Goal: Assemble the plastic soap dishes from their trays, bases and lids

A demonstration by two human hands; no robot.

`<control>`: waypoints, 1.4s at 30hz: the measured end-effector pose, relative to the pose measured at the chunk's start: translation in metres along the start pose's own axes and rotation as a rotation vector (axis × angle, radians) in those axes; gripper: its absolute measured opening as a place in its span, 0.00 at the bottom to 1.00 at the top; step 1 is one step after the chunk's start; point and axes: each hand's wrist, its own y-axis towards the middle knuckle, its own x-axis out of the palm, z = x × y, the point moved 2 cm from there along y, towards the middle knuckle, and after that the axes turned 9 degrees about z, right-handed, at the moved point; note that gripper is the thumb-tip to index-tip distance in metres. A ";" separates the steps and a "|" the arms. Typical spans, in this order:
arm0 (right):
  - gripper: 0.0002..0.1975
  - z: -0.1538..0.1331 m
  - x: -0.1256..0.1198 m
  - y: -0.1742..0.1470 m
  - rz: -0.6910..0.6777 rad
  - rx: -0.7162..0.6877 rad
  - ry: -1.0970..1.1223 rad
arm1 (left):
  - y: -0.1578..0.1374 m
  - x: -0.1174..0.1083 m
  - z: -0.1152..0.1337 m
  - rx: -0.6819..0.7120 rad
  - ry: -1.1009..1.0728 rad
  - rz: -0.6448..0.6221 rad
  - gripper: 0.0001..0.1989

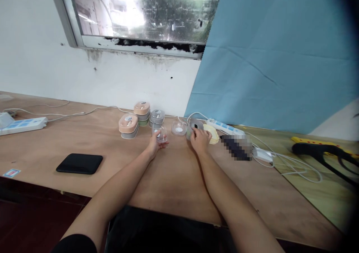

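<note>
My left hand [155, 145] grips a clear plastic container [162, 134], tilted up above the table with a white label spot on it. To the right, my right hand [200, 140] reaches over a grey lidded container [195, 124] with its fingers curled at the near side; whether they grip it is hard to see. Between my hands lies another clear container [178, 128]. Pale yellow pieces [212, 134], stacked together, sit just beyond my right hand. Lidded boxes in peach [128, 124] and grey [157, 116] stand to the left of my left hand.
A black phone-like slab [80, 163] lies at the left. Power strips [24, 125] sit on both sides, with white cables along the wall. A blurred dark item [236, 147] and a white adapter [262, 155] lie at the right, near a black curved object [316, 151].
</note>
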 end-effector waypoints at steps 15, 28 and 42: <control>0.16 -0.001 0.001 0.001 -0.008 -0.073 -0.035 | -0.003 0.001 0.002 -0.010 -0.008 0.010 0.24; 0.15 -0.001 -0.002 0.001 0.032 -0.062 -0.020 | -0.001 0.001 0.000 -0.015 -0.010 0.016 0.24; 0.19 -0.103 -0.027 -0.017 -0.172 -0.524 0.517 | 0.003 -0.001 -0.003 0.073 0.020 0.004 0.32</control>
